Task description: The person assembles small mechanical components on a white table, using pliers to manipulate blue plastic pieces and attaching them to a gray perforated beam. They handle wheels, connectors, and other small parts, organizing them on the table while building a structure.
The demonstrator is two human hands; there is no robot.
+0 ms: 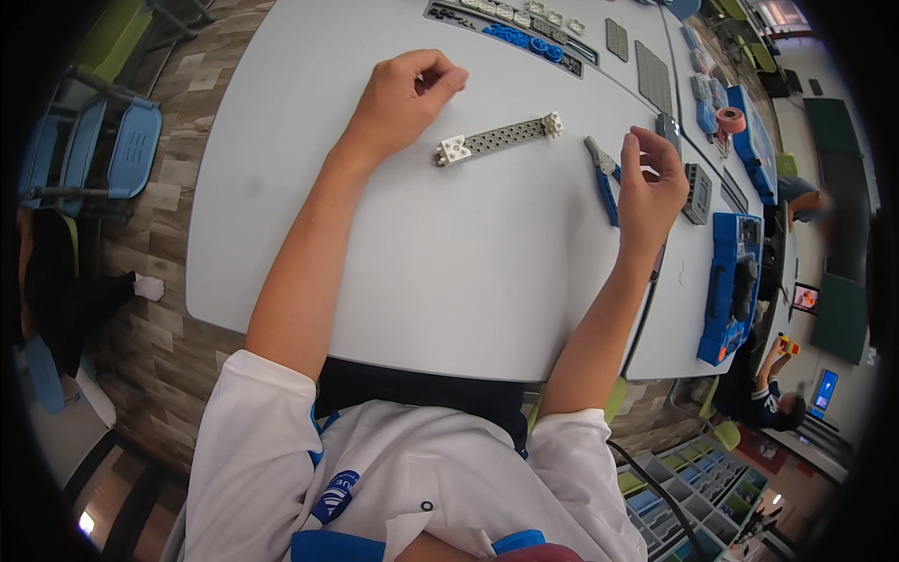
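Note:
On the white table lies a grey perforated building beam (pixel 506 138) with white connector blocks (pixel 453 151) at its left end and a smaller white piece (pixel 553 124) at its right end. My left hand (pixel 398 101) is above the table to the left of the beam and touches no part of it. Its thumb and fingers are pressed together; whatever they may hold is hidden. My right hand (pixel 653 192) hovers at the right, fingers loosely curled and apart from the thumb, with nothing visible in it. Just left of it rests a blue and grey plier-like tool (pixel 605 183).
A parts tray (pixel 513 36) with white, blue and black pieces sits at the far edge. Grey plates (pixel 654 75) lie behind on the right. A grey block with a screen (pixel 697 194) and a blue case (pixel 729 288) are beyond my right hand.

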